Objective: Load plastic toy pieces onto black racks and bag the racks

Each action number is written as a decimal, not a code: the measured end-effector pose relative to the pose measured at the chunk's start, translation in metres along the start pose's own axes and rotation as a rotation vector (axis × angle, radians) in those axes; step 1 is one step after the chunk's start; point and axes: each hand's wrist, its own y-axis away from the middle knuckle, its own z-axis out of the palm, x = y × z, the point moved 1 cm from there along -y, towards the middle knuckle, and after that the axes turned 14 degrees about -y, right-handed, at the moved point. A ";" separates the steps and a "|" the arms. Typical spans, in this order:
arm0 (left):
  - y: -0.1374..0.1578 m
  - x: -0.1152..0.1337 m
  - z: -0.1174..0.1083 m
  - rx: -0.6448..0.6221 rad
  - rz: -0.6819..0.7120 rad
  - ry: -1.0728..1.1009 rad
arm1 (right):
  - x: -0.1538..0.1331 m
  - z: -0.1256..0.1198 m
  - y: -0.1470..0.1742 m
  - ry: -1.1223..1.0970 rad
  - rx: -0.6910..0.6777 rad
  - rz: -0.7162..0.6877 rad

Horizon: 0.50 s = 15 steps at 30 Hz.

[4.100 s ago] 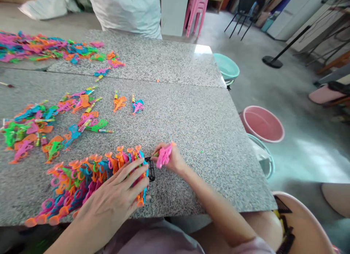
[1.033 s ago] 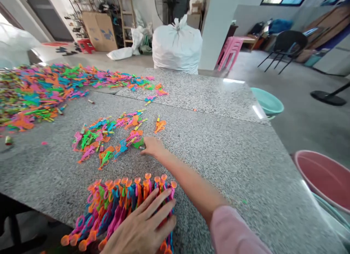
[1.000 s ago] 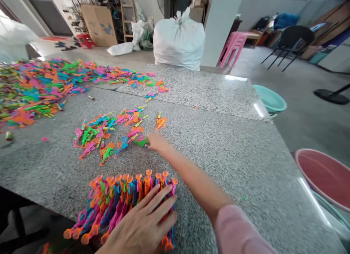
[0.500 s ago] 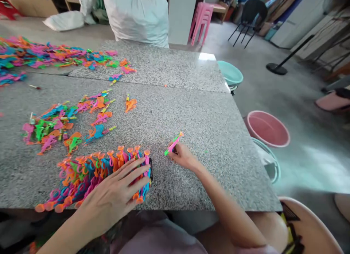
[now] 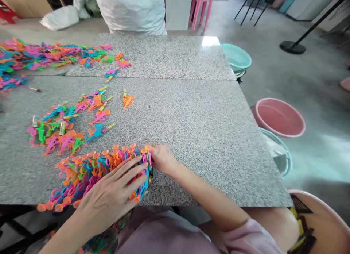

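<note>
Small plastic toy guns (image 5: 101, 161) in orange, pink, blue and green stand packed in a slanting row at the table's front edge, their orange round ends facing up. Across the right part of this row lies my left hand (image 5: 117, 184), fingers stretched out and apart, resting on the toys. At the row's right end, my right hand (image 5: 162, 157) is closed on a pink toy gun (image 5: 149, 157) with an orange tip, held against the last toys. Its fingertips are partly hidden behind the toys.
Loose toy guns (image 5: 65, 137) lie in a heap left of centre, and a longer pile (image 5: 54, 57) stretches along the back left. A single orange toy (image 5: 128, 100) lies apart. Right of the granite table (image 5: 191, 111) stand a pink basin (image 5: 279, 117) and a turquoise basin (image 5: 236, 57).
My right hand has moved left with the pink-and-green toy gun, from bare table to the row's right end. My left hand stays on the row. The view has tilted slightly down.
</note>
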 end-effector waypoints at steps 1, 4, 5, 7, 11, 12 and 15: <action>0.000 -0.001 0.001 -0.002 -0.004 -0.004 | -0.003 0.000 -0.003 0.018 -0.027 -0.018; 0.001 -0.003 0.002 -0.005 0.011 -0.037 | -0.007 0.004 -0.004 0.025 -0.032 -0.024; 0.000 -0.003 0.002 0.005 0.034 -0.045 | -0.006 0.005 0.001 0.018 -0.007 -0.023; -0.007 0.002 0.002 0.044 0.108 -0.031 | 0.002 0.005 0.020 -0.003 0.081 0.004; -0.048 0.034 0.004 0.205 0.311 0.070 | 0.033 -0.005 0.097 -0.010 0.383 0.271; -0.061 0.047 0.004 0.244 0.354 0.095 | 0.039 -0.007 0.121 -0.006 0.478 0.375; -0.090 0.082 0.009 0.285 0.470 0.176 | 0.042 -0.002 0.187 -0.024 0.755 0.630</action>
